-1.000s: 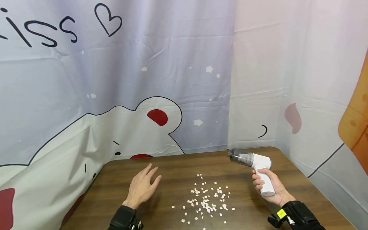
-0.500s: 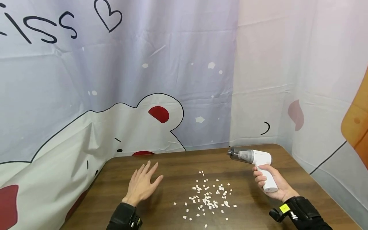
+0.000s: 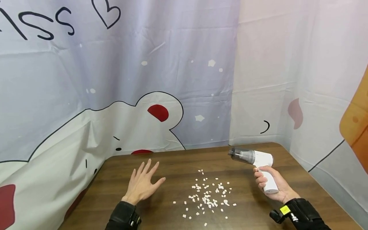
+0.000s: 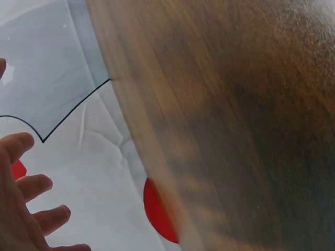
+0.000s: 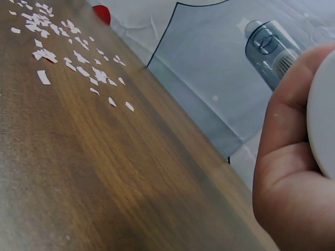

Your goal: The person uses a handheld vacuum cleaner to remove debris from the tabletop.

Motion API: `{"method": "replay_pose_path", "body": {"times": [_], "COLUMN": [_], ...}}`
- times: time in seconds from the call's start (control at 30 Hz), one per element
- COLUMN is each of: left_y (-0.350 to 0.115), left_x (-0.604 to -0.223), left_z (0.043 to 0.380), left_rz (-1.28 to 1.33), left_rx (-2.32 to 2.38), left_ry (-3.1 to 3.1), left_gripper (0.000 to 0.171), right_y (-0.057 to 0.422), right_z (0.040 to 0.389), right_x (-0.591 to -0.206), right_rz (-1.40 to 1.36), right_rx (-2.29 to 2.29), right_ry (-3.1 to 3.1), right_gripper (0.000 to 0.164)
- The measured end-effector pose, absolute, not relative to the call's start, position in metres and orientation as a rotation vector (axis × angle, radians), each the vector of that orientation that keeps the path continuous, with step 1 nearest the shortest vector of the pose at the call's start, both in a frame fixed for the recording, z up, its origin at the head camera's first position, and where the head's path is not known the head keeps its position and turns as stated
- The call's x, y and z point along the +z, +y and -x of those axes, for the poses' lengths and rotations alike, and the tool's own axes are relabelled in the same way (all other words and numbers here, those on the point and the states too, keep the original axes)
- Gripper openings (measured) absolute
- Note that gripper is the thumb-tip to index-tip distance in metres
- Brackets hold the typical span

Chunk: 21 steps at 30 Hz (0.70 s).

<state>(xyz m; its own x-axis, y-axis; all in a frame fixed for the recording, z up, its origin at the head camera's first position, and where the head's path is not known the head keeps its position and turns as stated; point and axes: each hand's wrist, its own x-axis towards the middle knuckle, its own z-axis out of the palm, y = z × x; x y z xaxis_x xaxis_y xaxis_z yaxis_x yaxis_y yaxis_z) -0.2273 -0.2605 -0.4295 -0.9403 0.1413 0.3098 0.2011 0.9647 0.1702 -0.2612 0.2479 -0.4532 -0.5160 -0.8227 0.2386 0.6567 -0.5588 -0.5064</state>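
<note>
My right hand grips the white handle of a handheld vacuum cleaner, held above the right side of the table. Its see-through grey nozzle end points left. In the right wrist view the clear dust cup shows beyond my curled fingers, and the handle's round base fills the right edge. My left hand hovers over the left part of the table, fingers spread and holding nothing. Between the hands, many small white paper scraps lie scattered on the wood.
The brown wooden table has rounded far corners. A printed cloth curtain hangs right behind it and along both sides. Black straps with small devices sit on both wrists.
The left hand's fingers have spread wider. My right hand keeps hold of the vacuum cleaner, its nozzle tilted slightly. The head view has shifted a little; the paper scraps lie as before.
</note>
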Motion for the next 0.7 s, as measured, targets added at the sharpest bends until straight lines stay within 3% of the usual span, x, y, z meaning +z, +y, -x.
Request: {"method": "replay_pose_path", "body": {"times": [0.33, 0.7], "left_y": [-0.263, -0.26], "left_x": [-0.429, -0.43], "left_z": [0.225, 0.224], "left_rz": [0.274, 0.274], "left_rx": [-0.309, -0.362], "left_ry": [-2.826, -2.858], "left_gripper": [0.079, 0.076], "right_y": [0.258, 0.272], "right_z": [0.25, 0.236], "right_x": [-0.452, -0.443], "right_rz": [0.506, 0.49], "right_rx": [-2.168, -2.154], "right_ry": [0.509, 0.757], "right_gripper": [0.037, 0.053]}}
